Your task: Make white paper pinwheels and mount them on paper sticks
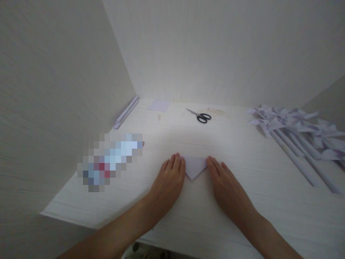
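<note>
Both hands lie flat and open, gripping nothing: the left hand (172, 176) presses its fingers on the left corner of a folded paper triangle (194, 167), the right hand (225, 183) on the right corner. That pale lilac triangle lies on the white table (242, 151), point toward the person. Farther back lie scissors (201, 116); paper pinwheels (296, 124) are piled at right.

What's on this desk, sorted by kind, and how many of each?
Folded paper triangle under both hands: 1
Flat paper square: 1
Scissors: 1
Paper strips by the wall: 2
Pinwheels: a pile, too overlapped to count
Total besides the pinwheels: 5
</note>
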`<state>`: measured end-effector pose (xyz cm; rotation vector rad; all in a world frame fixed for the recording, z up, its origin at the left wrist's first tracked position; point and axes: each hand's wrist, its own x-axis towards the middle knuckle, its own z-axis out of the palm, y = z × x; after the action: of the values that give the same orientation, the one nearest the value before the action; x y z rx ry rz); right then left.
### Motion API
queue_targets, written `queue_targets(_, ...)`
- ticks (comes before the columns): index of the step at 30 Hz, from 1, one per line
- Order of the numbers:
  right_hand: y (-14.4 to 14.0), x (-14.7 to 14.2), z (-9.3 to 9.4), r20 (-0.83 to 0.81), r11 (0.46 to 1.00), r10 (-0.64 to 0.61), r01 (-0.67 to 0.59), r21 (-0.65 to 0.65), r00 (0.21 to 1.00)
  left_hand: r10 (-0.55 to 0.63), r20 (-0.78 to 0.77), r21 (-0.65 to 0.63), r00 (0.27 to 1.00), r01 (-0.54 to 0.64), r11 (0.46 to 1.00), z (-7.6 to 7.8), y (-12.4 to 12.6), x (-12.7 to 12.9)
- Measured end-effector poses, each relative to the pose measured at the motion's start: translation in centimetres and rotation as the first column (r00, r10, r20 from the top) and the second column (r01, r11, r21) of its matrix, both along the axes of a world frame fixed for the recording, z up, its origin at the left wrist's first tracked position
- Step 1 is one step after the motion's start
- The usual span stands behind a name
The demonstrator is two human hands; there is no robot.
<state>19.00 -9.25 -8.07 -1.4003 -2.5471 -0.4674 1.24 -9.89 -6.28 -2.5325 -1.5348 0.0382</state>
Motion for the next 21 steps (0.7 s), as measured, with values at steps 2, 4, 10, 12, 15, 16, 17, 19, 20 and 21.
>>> queue_targets(2,0.0,-0.1,0.0,0.004,1.0,-0.012,0.012,-0.002,1.0,0.006,0.026,-0.006,1.0,-0.006,1.0,-0.1,0.0,-0.1)
queue_targets(4,0.0,-0.3,0.2,0.023,1.0,-0.015,0.015,-0.015,1.0,0.003,0.044,-0.013,0.999,-0.002,1.0,-0.2,0.1,-0.2)
queue_targets(10,0.1,-0.2,0.5,0.016,0.999,0.016,-0.015,-0.037,1.0,-0.046,0.057,-0.005,0.997,0.046,0.999,-0.5,0.3,-0.7)
queue_targets(12,0.0,0.0,0.2,-0.014,0.999,0.015,-0.016,-0.037,1.0,-0.053,0.063,-0.003,0.997,0.053,0.999,-0.5,0.4,-0.8)
queue_targets(15,0.0,0.2,-0.2,-0.059,0.999,0.013,-0.015,-0.031,0.998,-0.05,0.075,-0.005,0.996,0.051,0.999,-0.5,0.3,-0.9)
queue_targets(16,0.1,0.3,-0.3,-0.072,0.999,0.015,-0.017,-0.031,0.997,-0.048,0.078,-0.004,0.996,0.048,0.999,-0.6,0.3,-1.0)
queue_targets(17,0.1,0.3,-0.3,-0.081,0.999,0.017,-0.02,-0.034,0.997,-0.045,0.079,-0.002,0.996,0.045,0.999,-0.6,0.3,-1.0)
queue_targets(19,0.2,0.3,-0.4,-0.101,0.999,0.019,-0.023,-0.037,0.995,-0.038,0.08,0.0,0.996,0.038,0.999,-0.6,0.4,-1.1)
queue_targets(20,0.2,0.3,-0.3,-0.111,0.999,0.02,-0.024,-0.034,0.994,-0.036,0.079,0.0,0.996,0.036,0.999,-0.6,0.4,-1.1)
queue_targets(21,0.3,0.3,-0.3,-0.12,0.999,0.022,-0.026,-0.027,0.993,-0.036,0.078,-0.001,0.996,0.037,0.999,-0.6,0.5,-1.1)
